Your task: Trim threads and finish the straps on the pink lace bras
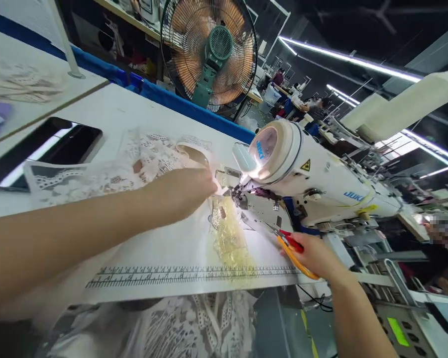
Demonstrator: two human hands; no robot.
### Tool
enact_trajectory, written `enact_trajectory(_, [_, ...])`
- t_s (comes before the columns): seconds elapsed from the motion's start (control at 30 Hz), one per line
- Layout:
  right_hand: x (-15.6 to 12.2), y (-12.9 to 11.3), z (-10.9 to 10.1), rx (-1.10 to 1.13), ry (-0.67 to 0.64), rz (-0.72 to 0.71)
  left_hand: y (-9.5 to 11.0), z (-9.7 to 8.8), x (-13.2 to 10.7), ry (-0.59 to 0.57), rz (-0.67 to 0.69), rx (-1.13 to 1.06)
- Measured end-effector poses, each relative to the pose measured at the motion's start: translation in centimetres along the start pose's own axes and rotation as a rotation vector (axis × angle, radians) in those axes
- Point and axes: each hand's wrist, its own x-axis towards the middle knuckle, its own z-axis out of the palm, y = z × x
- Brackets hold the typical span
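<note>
The left hand pinched openwork white lace, which partly covered a glossy phone; the right hand gripped orange-and-red scissors beside the smooth, rounded sewing machine.

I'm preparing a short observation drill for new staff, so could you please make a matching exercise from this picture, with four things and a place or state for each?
Things:
1. Fan
2. Scissors
3. Ruler
4. Phone

Places and states:
A. Along the near edge of the table
B. Black, with a bright strip of light reflected in it
C. Standing beyond the table's far edge
D. Held in the right hand, handles red and orange

Right pairs: 1-C, 2-D, 3-A, 4-B
</note>
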Motion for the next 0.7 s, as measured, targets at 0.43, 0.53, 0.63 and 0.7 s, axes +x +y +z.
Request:
enact_trajectory(0.43, [-0.2, -10.5, 5.2, 0.368, 0.208, -0.210, 3.5, -0.6, -11.9, -0.218, -0.608, 0.343])
enact_trajectory(0.53, [3.1, -13.9, 4.7, 0.226, 0.308, -0.105, 4.7, 0.6, -11.6, -0.203, -0.639, 0.308])
enact_trajectory(0.63, [4.3, -15.4, 4.7, 0.217, 0.343, -0.086, 4.8, 0.2, -11.8, -0.170, -0.675, 0.236])
enact_trajectory(0.7, [4.0, -15.4, 4.8, 0.233, 0.367, -0.121, 4.5, -0.9, -12.1, -0.117, -0.714, 0.165])
